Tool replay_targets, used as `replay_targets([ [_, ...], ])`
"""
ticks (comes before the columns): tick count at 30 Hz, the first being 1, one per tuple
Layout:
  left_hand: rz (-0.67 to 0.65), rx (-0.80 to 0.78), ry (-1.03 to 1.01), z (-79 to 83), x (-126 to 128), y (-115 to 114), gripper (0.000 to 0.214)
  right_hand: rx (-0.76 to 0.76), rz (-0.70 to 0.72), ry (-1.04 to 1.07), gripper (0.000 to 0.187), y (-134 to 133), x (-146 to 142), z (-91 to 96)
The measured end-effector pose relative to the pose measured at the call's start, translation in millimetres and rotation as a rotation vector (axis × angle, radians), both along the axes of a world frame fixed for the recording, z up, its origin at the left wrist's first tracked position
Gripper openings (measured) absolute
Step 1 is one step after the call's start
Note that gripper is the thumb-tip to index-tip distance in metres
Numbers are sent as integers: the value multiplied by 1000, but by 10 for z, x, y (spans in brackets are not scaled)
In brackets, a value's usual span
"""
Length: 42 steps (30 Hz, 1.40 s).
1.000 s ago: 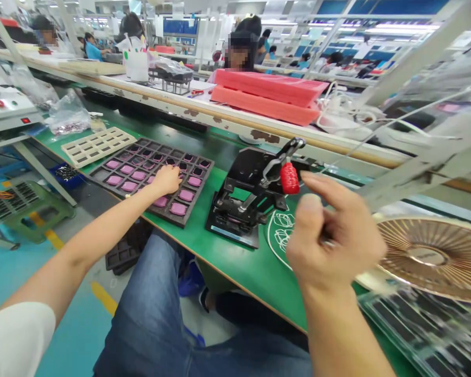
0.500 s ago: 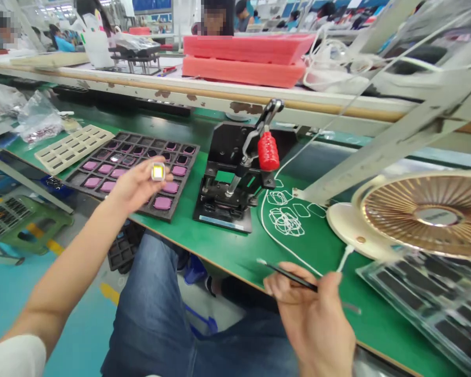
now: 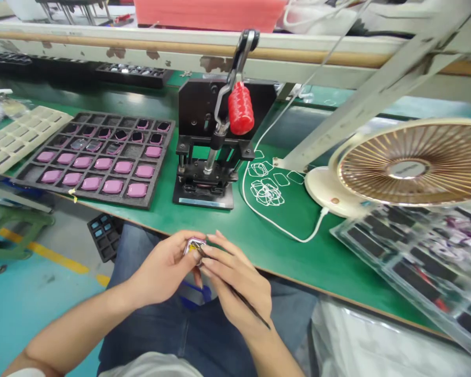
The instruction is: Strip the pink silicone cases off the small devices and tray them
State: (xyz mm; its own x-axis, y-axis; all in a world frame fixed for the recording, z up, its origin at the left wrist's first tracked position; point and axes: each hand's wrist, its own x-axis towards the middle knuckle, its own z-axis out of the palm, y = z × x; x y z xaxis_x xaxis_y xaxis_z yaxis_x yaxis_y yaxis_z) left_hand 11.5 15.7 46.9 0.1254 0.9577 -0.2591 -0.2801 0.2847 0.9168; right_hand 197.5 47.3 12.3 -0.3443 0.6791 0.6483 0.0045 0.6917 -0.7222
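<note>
Close to the table's front edge, my left hand (image 3: pixel 165 269) grips a small pink watch case (image 3: pixel 191 244) with something yellow inside it. My right hand (image 3: pixel 239 280) is closed round thin black tweezers (image 3: pixel 248 305). Their tip reaches into the watch case; fingers hide part of the case, and I cannot tell whether the tip grips anything. Beyond my hands stands a black toggle press (image 3: pixel 206 180) with a red handle (image 3: pixel 240 108). To its left lies a dark foam tray (image 3: pixel 145 203) of pink watch cases, several with dark screens.
A beige slotted tray (image 3: pixel 21 133) lies far left. Thin white gasket rings (image 3: pixel 267 192) and a white cable are right of the press. A fan (image 3: pixel 408 167) and a clear plastic tray (image 3: pixel 371 264) occupy the right side. A shelf rail (image 3: pixel 172 55) crosses behind.
My left hand has brought the watch case from above the foam tray to in front of me. My right hand has moved left, bringing the tweezers to the case. The view has tilted down.
</note>
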Motion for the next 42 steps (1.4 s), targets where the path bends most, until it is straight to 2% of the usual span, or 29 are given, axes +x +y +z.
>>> replay_targets([
  [9, -31, 26, 172, -110, -26, -82, 28, -12, 1, -35, 52, -22, -36, -68],
  [12, -28, 23, 160, -101, -22, -80, 26, 5, 17, -46, 54, -28, -25, -97],
  [19, 35, -73, -108, -91, 11, -53, 32, 0, -74, 32, 52, -116, -38, -222],
  [24, -32, -199, -428, -119, -12, -26, 34, -138, -139, 175, 47, -183, -57, -277],
  [28, -25, -224, -531, -113, -8, 8, 29, -300, -259, 316, 30, -208, -13, -264],
  [31, 3, -221, -527, -115, 0, 24, 31, -346, -512, 344, 15, 17, 112, -104],
  [34, 33, -234, -492, -135, 7, 26, 34, -249, -751, 193, 21, 547, 337, 151],
  [37, 31, -250, -458, -164, 18, 21, 39, -167, -720, -137, 27, 1169, 588, 347],
  [39, 18, -263, -455, -173, 19, 16, 43, -182, -689, -303, 29, 1456, 702, 408],
  [41, 4, -277, -454, -163, 13, 4, 45, -193, -730, -371, 30, 1535, 766, 429],
  [42, 4, -284, -447, -151, 7, -9, 46, -190, -757, -376, 33, 1487, 790, 433],
])
